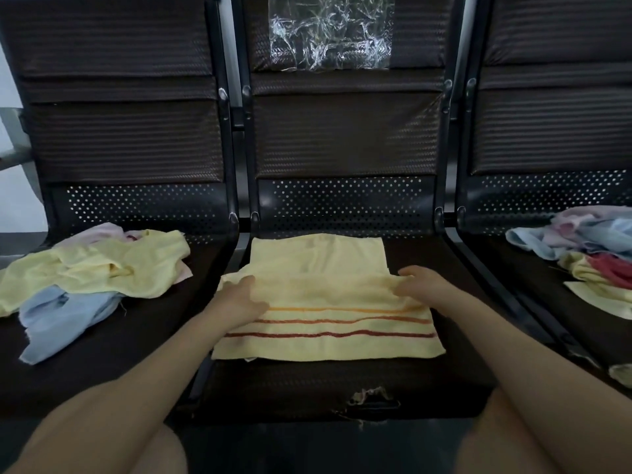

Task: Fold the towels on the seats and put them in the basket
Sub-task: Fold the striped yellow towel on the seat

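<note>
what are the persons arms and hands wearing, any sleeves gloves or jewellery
Nothing shows on either: the left hand and right hand are bare, with no gloves, rings or watch visible, and both forearms are uncovered as far as the bottom of the frame, with no sleeve in view.
</note>
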`<state>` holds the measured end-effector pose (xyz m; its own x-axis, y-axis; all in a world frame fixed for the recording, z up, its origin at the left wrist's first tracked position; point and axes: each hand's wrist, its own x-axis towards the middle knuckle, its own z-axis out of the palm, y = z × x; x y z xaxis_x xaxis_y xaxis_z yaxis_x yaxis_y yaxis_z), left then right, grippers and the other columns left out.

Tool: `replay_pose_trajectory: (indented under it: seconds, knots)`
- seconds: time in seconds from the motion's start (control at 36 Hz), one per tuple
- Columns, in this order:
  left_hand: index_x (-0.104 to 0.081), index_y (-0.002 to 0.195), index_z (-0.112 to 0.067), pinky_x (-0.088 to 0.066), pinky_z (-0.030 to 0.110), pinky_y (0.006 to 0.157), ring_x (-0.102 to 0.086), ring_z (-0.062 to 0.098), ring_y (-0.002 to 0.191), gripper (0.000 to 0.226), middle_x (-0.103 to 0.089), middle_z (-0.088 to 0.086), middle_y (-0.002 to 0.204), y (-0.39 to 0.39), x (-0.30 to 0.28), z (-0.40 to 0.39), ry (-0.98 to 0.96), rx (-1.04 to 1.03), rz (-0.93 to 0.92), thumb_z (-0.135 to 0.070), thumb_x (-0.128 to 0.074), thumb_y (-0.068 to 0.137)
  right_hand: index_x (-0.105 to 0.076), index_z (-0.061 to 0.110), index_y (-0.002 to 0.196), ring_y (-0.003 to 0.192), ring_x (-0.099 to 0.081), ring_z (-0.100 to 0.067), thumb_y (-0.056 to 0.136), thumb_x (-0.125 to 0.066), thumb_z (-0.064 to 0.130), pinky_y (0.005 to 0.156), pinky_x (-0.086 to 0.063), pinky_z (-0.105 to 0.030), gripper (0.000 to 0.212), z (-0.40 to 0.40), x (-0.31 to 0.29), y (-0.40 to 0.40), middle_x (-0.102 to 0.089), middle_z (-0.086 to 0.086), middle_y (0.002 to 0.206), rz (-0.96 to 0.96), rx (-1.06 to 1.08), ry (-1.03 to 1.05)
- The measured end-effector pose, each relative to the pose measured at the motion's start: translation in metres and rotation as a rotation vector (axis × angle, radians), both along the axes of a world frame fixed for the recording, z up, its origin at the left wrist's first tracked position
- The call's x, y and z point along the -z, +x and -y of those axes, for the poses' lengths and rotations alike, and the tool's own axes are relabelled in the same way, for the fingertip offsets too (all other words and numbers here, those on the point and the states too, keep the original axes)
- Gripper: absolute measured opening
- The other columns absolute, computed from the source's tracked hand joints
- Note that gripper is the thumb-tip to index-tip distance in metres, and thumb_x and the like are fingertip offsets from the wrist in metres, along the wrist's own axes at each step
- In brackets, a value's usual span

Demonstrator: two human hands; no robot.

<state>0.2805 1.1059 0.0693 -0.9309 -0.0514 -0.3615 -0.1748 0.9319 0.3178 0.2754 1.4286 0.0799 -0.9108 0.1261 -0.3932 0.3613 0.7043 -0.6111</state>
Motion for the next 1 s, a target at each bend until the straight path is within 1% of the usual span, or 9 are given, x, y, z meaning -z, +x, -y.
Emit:
replay_pose_trajectory:
  seconds: [0.19, 0.33, 0.39, 0.44, 0.56, 0.64, 0.78, 0.89, 1.0]
  knots:
    - [-0.012, 0.154, -0.024, -0.038, 0.025, 0.098, -0.037, 0.024, 0.134, 0.088, -0.027, 0.009, 0.154, 0.025, -0.005, 0.002, -0.042, 0.073, 0.026, -0.040, -0.065, 0.086, -0.037, 0.018, 0.147, 0.120, -0.048, -0.019, 0.086, -0.064, 0.013, 0.090, -0.044, -0.025, 0.067, 0.004, 0.000, 0.017, -0.040, -0.005, 0.145, 0.053, -0.181, 0.074]
    - [-0.034, 0.148, -0.024, -0.035, 0.017, 0.091, -0.040, 0.017, 0.130, 0.070, -0.037, 0.002, 0.148, 0.043, -0.015, 0.009, 0.063, 0.186, 0.093, -0.026, -0.067, 0.086, -0.061, 0.021, 0.125, 0.082, -0.055, -0.007, 0.085, -0.057, 0.005, 0.064, -0.044, -0.016, 0.044, 0.002, -0.003, 0.043, -0.056, -0.001, 0.113, 0.021, -0.266, -0.062]
    - [-0.037, 0.146, -0.024, -0.036, 0.015, 0.090, -0.043, 0.013, 0.125, 0.066, -0.040, -0.002, 0.145, 0.054, -0.019, 0.011, 0.071, 0.244, 0.159, -0.026, -0.066, 0.088, -0.069, 0.023, 0.111, 0.083, -0.054, -0.006, 0.086, -0.058, 0.009, 0.064, -0.041, -0.015, 0.031, -0.002, -0.006, 0.054, -0.059, 0.001, 0.106, 0.012, -0.286, -0.092]
    - [-0.037, 0.146, -0.025, -0.040, 0.012, 0.080, -0.047, 0.008, 0.113, 0.065, -0.045, -0.008, 0.133, 0.064, -0.021, 0.013, 0.074, 0.284, 0.226, -0.028, -0.066, 0.088, -0.071, 0.025, 0.102, 0.090, -0.055, -0.005, 0.088, -0.060, 0.013, 0.069, -0.041, -0.016, 0.022, -0.008, -0.008, 0.066, -0.061, 0.005, 0.104, 0.035, -0.317, -0.104]
    - [-0.034, 0.147, -0.027, -0.041, 0.009, 0.068, -0.047, 0.004, 0.104, 0.063, -0.043, -0.013, 0.121, 0.078, -0.017, 0.013, 0.075, 0.328, 0.248, -0.031, -0.063, 0.091, -0.073, 0.030, 0.099, 0.103, -0.055, -0.011, 0.088, -0.063, 0.020, 0.078, -0.042, -0.022, 0.018, -0.022, -0.010, 0.093, -0.060, 0.004, 0.111, 0.107, -0.355, -0.111]
    - [-0.030, 0.149, -0.029, -0.040, 0.012, 0.082, -0.045, 0.004, 0.108, 0.068, -0.044, -0.009, 0.132, 0.082, -0.018, 0.012, 0.047, 0.357, 0.246, -0.037, -0.064, 0.090, -0.071, 0.029, 0.102, 0.095, -0.056, -0.010, 0.087, -0.064, 0.019, 0.072, -0.042, -0.021, 0.019, -0.030, -0.009, 0.103, -0.058, 0.005, 0.105, 0.058, -0.312, -0.075]
    - [-0.035, 0.146, -0.031, -0.038, 0.023, 0.099, -0.043, 0.014, 0.125, 0.070, -0.041, -0.003, 0.141, 0.068, -0.021, 0.021, -0.033, 0.348, 0.106, -0.047, -0.065, 0.085, -0.059, 0.029, 0.123, 0.079, -0.053, -0.004, 0.084, -0.069, 0.021, 0.061, -0.040, -0.017, 0.041, -0.036, -0.004, 0.095, -0.051, 0.011, 0.092, -0.114, -0.230, 0.170]
    - [-0.031, 0.148, -0.029, -0.043, 0.024, 0.091, -0.048, 0.016, 0.116, 0.072, -0.043, 0.002, 0.134, 0.043, -0.017, 0.029, 0.008, 0.236, -0.045, -0.047, -0.065, 0.086, -0.053, 0.028, 0.131, 0.083, -0.055, -0.007, 0.086, -0.067, 0.029, 0.066, -0.044, -0.023, 0.048, -0.030, 0.001, 0.075, -0.054, 0.007, 0.100, -0.232, -0.191, 0.265]
    - [-0.037, 0.145, -0.027, -0.041, 0.022, 0.072, -0.053, 0.015, 0.101, 0.059, -0.048, 0.004, 0.125, 0.020, -0.004, 0.019, 0.343, -0.016, -0.295, -0.032, -0.062, 0.092, -0.052, 0.025, 0.132, 0.085, -0.058, -0.012, 0.089, -0.063, 0.035, 0.068, -0.049, -0.028, 0.045, -0.009, 0.008, 0.054, -0.055, 0.003, 0.102, -0.293, -0.081, 0.177]
